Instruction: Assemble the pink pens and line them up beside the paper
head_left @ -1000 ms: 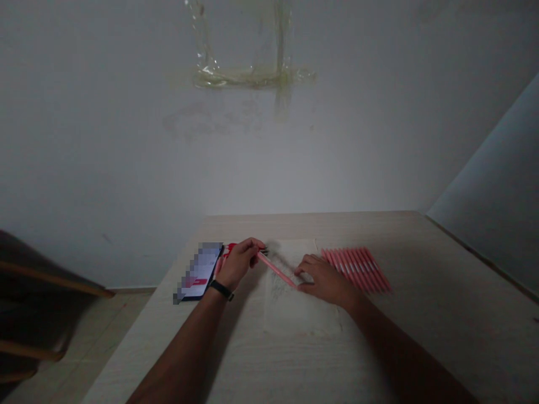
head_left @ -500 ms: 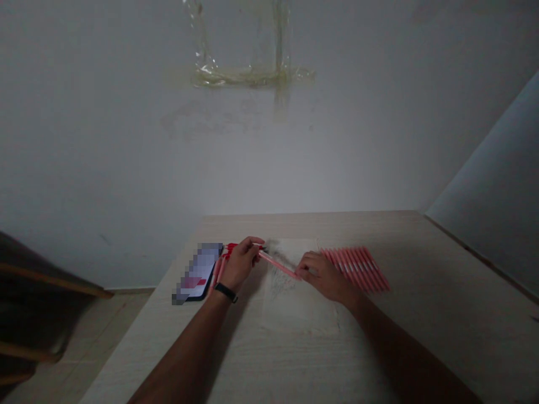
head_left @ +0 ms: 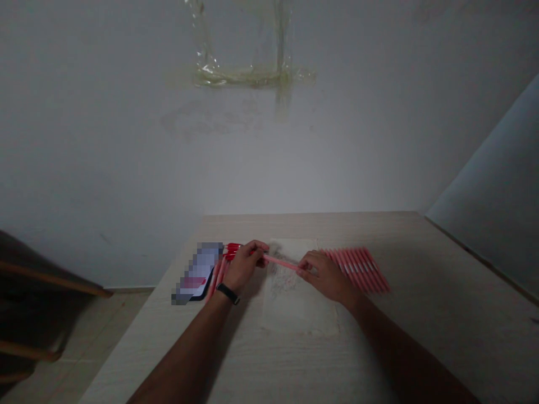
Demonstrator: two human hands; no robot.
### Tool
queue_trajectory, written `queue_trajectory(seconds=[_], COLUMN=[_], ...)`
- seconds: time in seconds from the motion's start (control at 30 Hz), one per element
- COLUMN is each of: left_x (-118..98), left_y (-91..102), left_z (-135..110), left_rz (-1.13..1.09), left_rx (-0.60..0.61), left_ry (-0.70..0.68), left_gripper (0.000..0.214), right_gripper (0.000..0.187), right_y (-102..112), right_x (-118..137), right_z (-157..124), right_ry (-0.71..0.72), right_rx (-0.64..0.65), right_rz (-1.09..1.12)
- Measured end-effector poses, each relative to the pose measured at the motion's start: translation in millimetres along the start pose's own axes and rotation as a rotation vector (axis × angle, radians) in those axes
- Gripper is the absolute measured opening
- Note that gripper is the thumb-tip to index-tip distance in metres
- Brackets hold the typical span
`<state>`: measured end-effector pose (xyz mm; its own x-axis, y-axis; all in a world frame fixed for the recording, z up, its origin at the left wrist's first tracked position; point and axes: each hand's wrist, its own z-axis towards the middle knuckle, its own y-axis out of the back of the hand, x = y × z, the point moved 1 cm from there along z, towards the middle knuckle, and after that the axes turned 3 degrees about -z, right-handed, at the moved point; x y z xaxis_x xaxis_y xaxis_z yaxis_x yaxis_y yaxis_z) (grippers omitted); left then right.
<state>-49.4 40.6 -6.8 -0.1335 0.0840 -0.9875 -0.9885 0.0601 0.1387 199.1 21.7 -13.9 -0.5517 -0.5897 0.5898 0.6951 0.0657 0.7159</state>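
Note:
A slim pink pen (head_left: 281,261) is held level between my two hands, a little above a pale sheet (head_left: 301,314). My left hand (head_left: 246,264), with a black band on its wrist, pinches the pen's left end. At the other end, the fingertips of my right hand (head_left: 318,272) are closed on it. Grey scribble-like marks (head_left: 286,283) show on the sheet below. Right of my right hand lies a neat row of several pink pens (head_left: 360,269). Red slender pieces (head_left: 232,251) and a few pink pens (head_left: 217,275) lie beside my left hand, partly hidden by it.
A phone (head_left: 202,272), its screen partly blurred out, lies at the left of the light wooden table (head_left: 269,370). The table's far edge meets a grey wall (head_left: 337,168) with yellowed tape (head_left: 244,77) on it. Dark furniture with wooden bars (head_left: 54,280) stands at the lower left.
My left hand has dropped slightly and shifted a little right, so the pen is now closer to level. My right hand has barely moved, still gripping the pen's right end.

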Motion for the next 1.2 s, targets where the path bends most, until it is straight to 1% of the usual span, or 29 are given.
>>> queue_trajectory(seconds=[0.1, 0.17, 0.2, 0.27, 0.33, 0.4, 0.5, 0.6, 0.7, 0.9, 1.03, 1.2], left_x=[-2.7, -8.1, -11.3, -17.3, -21.0, -22.7, -23.3, -23.3, -23.2, -22.6, -20.4, -22.3], left_y=[-1.8, -4.7, -6.8, -11.6, -16.6, -21.3, -27.6, -32.0, -33.5, -33.0, -34.3, -36.6], left_z=[-2.2, -5.4, -7.3, -11.2, -14.8, -18.0, -22.0, -24.5, -25.1, -24.1, -24.6, -26.5], left_rz=[0.175, 0.341, 0.430, 0.549, 0.613, 0.661, 0.693, 0.684, 0.664, 0.678, 0.653, 0.620], left_rx=[0.007, 0.012, 0.034, 0.102, 0.202, 0.278, 0.341, 0.369, 0.366, 0.316, 0.338, 0.382], left_ry=[-0.074, -0.179, -0.233, -0.304, -0.322, -0.334, -0.366, -0.379, -0.378, -0.393, -0.376, -0.370], left_gripper=[0.025, 0.027, 0.028, 0.033, 0.034, 0.030, 0.025, 0.029, 0.033, 0.032, 0.037, 0.040], right_gripper=[0.012, 0.012, 0.013, 0.013, 0.013, 0.014, 0.016, 0.015, 0.018, 0.032, 0.038, 0.040], right_y=[-0.2, -0.3, -0.2, 0.1, 0.6, 0.8, 0.9, 1.1, 1.8, 3.7, 3.7, 3.6], right_x=[-5.2, -6.0, -5.6, -4.0, -2.0, -0.3, 1.7, 2.6, 2.0, 0.4, -1.2, -3.9], right_z=[1.0, 1.2, 1.1, 0.8, 0.5, 0.3, -0.1, -0.3, 0.2, 2.0, 1.6, 1.2], right_ry=[-0.035, -0.043, -0.042, -0.035, -0.027, -0.020, 0.000, 0.018, 0.025, 0.050, 0.085, 0.127], right_rx=[-0.035, -0.037, -0.036, -0.033, -0.039, -0.035, -0.011, -0.003, -0.008, 0.014, 0.038, 0.037], right_rz=[0.010, 0.012, 0.011, 0.002, -0.007, -0.010, -0.007, 0.002, 0.017, -0.015, -0.057, -0.147])
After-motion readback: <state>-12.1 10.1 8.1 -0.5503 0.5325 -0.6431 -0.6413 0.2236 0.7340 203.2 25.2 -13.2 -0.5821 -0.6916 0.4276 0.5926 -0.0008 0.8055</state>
